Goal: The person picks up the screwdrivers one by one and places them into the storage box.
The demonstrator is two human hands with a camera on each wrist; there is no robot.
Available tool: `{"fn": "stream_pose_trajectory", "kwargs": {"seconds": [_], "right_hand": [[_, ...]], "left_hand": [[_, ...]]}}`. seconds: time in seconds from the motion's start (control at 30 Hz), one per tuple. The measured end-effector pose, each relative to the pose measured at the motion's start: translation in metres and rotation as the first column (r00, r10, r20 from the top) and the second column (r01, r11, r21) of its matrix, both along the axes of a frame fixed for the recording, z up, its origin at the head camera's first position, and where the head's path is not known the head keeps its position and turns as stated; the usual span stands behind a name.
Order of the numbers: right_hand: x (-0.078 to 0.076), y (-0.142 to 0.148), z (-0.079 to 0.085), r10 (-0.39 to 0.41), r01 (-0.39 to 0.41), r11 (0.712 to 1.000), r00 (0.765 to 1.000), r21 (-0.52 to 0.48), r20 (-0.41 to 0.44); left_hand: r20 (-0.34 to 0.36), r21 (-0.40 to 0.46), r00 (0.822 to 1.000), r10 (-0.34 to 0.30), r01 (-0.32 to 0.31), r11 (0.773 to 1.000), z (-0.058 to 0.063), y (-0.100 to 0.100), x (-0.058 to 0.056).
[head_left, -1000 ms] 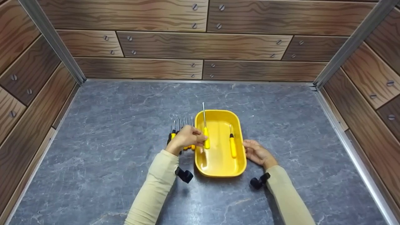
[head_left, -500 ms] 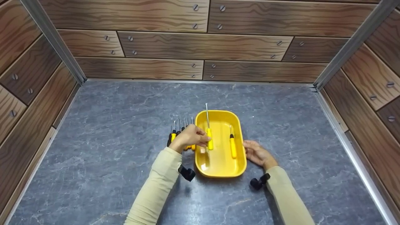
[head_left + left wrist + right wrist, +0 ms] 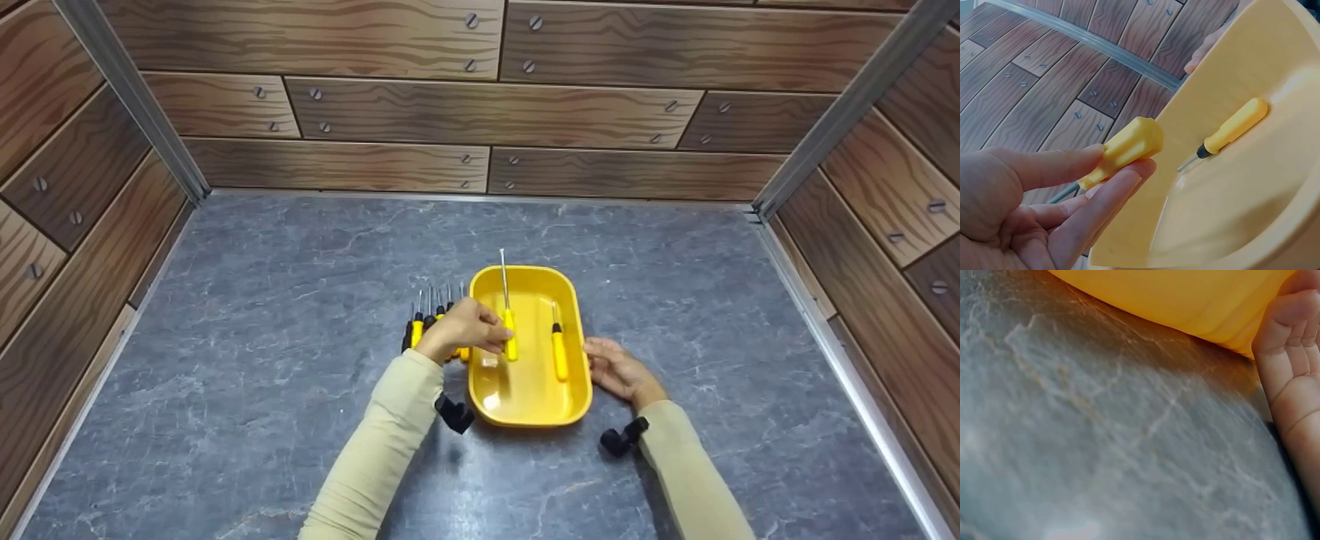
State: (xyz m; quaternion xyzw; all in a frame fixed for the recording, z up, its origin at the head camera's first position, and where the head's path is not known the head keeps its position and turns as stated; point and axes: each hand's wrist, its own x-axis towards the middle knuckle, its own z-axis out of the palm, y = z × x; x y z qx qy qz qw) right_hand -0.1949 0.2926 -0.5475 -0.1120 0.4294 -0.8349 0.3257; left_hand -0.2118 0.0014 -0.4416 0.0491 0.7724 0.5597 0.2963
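Note:
My left hand [image 3: 471,326] pinches a screwdriver [image 3: 511,341] by its yellow handle between thumb and fingers, over the left part of a yellow tray [image 3: 525,409]. The shaft points away from me, past the tray's far rim in the head view. Inside the tray, along its right side, lies another screwdriver [image 3: 1238,125] with a yellow handle and black collar. My right hand [image 3: 619,367] touches the tray's outer right wall with its fingertips, fingers loosely bent, as the right wrist view also shows.
Several screwdrivers [image 3: 417,330] with yellow or black handles lie side by side left of the tray, partly hidden by my left hand. Wood-patterned walls [image 3: 480,112] with metal corner strips enclose the grey marbled table [image 3: 262,337].
My left hand has moved slightly right with the screwdriver, further over the tray. The right hand and the tray have stayed in place.

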Motion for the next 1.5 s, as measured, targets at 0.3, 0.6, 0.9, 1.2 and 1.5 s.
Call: {"fn": "stream_pose_trajectory", "kwargs": {"seconds": [0.3, 0.6, 0.9, 1.2, 1.5], "right_hand": [[-0.001, 0.0, 0.0, 0.001, -0.001, 1.0, 1.0, 0.008, 0.002], [-0.001, 0.0, 0.002, 0.009, -0.009, 1.0, 1.0, -0.001, 0.016], [-0.001, 0.002, 0.002, 0.0, 0.0, 1.0, 0.999, 0.0, 0.037], [-0.001, 0.001, 0.001, 0.004, -0.004, 1.0, 1.0, 0.005, 0.02], [0.0, 0.0, 0.001, -0.006, 0.006, 1.0, 0.999, 0.005, 0.033]], "left_hand": [[-0.006, -0.043, 0.999, -0.037, 0.037, 0.998, -0.001, 0.008, -0.002], [-0.004, -0.046, 0.999, -0.045, 0.045, 0.998, -0.005, 0.017, -0.004], [0.005, -0.053, 0.997, -0.072, 0.072, 0.996, -0.01, 0.025, -0.005], [0.03, -0.08, 0.998, -0.062, 0.064, 0.995, -0.017, 0.033, -0.007], [0.023, -0.074, 0.996, -0.083, 0.084, 0.994, -0.016, 0.037, -0.007]]}}
